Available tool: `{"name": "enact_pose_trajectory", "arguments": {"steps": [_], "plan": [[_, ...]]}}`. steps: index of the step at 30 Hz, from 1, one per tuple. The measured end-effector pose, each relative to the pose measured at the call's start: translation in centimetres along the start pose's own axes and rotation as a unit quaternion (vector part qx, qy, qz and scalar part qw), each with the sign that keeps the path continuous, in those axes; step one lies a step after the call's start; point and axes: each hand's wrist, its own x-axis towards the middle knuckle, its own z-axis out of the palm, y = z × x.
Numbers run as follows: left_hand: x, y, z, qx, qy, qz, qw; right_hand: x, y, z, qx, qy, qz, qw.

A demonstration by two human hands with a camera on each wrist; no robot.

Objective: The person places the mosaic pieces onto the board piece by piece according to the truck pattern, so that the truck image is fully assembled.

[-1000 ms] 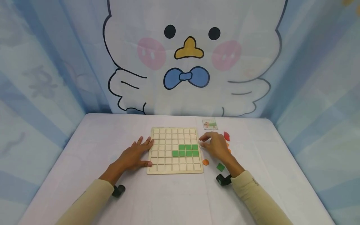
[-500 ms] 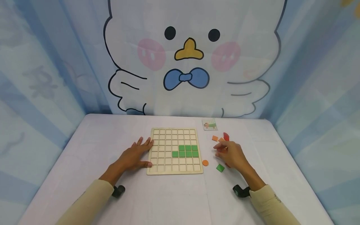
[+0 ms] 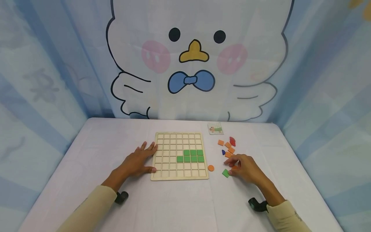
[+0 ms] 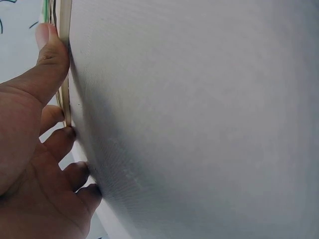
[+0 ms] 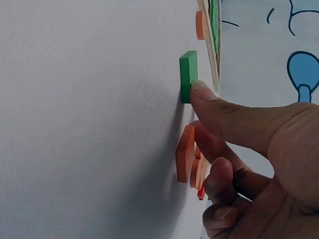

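Note:
A wooden grid board [image 3: 165,177] lies on the table, with several green square tiles [image 3: 193,159] set in its cells in two rows. Along the board's left edge rests my left hand [image 3: 136,162], fingers spread; the left wrist view has its thumb [image 4: 50,57] on the rim. To the right of the board, my right hand [image 3: 244,167] is low over loose pieces. Its thumb touches a loose green square tile [image 5: 188,74], while the index finger stays apart from that tile. An orange piece [image 5: 185,154] lies under the right hand, partly hidden in the head view.
Beyond the right hand lie orange square tiles [image 3: 221,142], a small blue piece [image 3: 223,152] and red pieces [image 3: 232,141]. An orange disc [image 3: 211,168] sits by the board's right edge. A picture card [image 3: 215,129] lies at the back. A printed curtain [image 3: 191,106] hangs behind the table.
My right hand has moved from the board's right edge, rightward and then toward me, to the loose green tile. Orange and blue pieces it covered now show. My left hand stays put.

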Motion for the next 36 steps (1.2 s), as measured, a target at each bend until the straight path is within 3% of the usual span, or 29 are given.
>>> {"name": "enact_pose_trajectory", "arguments": {"steps": [8,13,20,36], "plan": [[-0.1,0.0,0.0,0.0,0.002,0.004,1.0,0.2,-0.5,0.7,0.004,-0.019,-0.018,0.9997],[-0.1,-0.1,0.0,0.001,0.002,0.004,1.0,0.4,-1.0,1.1,0.007,-0.021,-0.053,0.9983],[0.0,-0.2,0.0,-0.001,0.001,0.003,1.0,0.9,-1.6,1.2,0.017,-0.057,-0.076,0.9954],[0.0,-0.2,0.1,-0.006,0.003,-0.002,1.0,1.9,-3.1,2.5,0.092,-0.032,-0.078,0.9921]]}}
